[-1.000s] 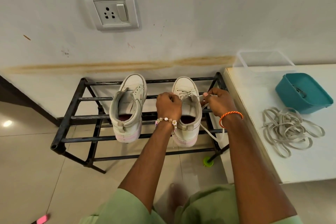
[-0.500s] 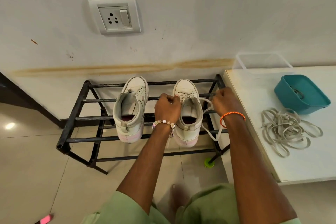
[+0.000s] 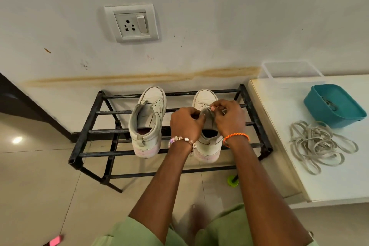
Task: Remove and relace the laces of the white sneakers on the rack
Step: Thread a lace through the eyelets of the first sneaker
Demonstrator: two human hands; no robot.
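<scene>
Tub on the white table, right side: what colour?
Teal, plain with no pattern; the tub shows clearly in the head view, behind the loose laces.

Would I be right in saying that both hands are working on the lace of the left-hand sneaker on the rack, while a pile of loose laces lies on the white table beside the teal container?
Not quite: the head view shows the left hand and right hand on the right-hand sneaker, not the left-hand sneaker. The rest holds: the loose laces lie on the white table beside the teal container.

white sneakers (image 3: 147, 124), black rack (image 3: 83, 136), teal tub (image 3: 337, 110)
</scene>
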